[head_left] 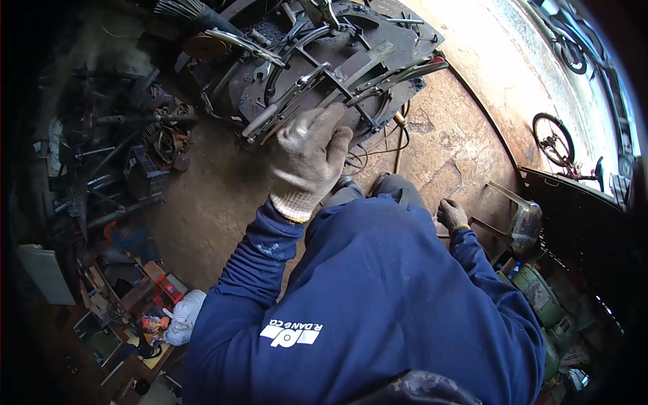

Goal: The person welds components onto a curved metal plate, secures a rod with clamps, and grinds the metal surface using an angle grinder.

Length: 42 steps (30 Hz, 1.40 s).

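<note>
My left hand [307, 158], in a grey-white knit glove, reaches over the near edge of a dark steel work table [246, 94]. Its fingers curl at a welded-looking frame of curved rods and a flat bar [364, 65]; what lies under them is hidden. Just beyond the fingertips lies a long-handled locking clamp [287, 101]. Another clamp [246, 46] grips the frame at the far left, and one with a red-tipped handle [405, 75] sits on the right. A spanner [264, 69] rests between them. My right hand [452, 214], also gloved, hangs low at my right side, fingers curled, contents hidden.
A brass-coloured rod with cable [399, 121] hangs at the table's right edge. A plastic chair [525, 226] stands to the right, a bicycle wheel [553, 138] beyond it. Metal scrap [162, 145] and a white bag [185, 317] crowd the left. Green cylinders [540, 293] stand at lower right.
</note>
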Each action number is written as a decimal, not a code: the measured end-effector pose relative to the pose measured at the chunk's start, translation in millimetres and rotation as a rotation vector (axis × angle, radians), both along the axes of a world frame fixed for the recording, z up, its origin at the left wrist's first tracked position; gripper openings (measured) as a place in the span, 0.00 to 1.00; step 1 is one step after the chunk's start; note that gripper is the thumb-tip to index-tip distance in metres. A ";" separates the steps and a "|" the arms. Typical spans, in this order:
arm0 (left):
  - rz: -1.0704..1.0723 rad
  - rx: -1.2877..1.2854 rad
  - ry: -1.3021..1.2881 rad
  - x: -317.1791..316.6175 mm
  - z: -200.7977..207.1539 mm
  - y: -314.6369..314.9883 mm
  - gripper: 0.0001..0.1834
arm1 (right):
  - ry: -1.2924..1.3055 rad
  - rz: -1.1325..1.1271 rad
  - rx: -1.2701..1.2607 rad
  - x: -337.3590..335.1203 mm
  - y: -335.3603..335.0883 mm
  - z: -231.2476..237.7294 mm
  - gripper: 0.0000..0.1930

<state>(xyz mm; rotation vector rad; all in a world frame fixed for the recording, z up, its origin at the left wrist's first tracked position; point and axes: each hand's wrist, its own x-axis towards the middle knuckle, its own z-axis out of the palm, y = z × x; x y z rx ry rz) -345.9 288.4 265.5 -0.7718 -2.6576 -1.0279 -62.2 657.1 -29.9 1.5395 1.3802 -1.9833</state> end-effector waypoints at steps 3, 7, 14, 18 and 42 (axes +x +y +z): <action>0.084 -0.195 0.149 -9.9 2.7 -3.4 0.21 | -0.013 0.125 -0.042 9.6 6.7 -9.9 0.16; 0.216 -0.423 0.154 -29.8 30.5 1.7 0.27 | -0.192 0.496 0.287 -21.7 -8.3 45.3 0.20; 0.296 -0.555 0.051 -59.9 40.0 13.1 0.37 | -0.209 0.379 0.005 -49.1 74.2 -27.7 0.14; 0.346 -0.695 0.053 -67.9 34.6 26.0 0.46 | -0.187 0.438 -0.064 -105.1 121.8 -30.3 0.06; 0.374 -0.060 0.083 23.7 -10.8 46.7 0.17 | 0.388 0.331 0.485 -313.4 138.5 71.1 0.18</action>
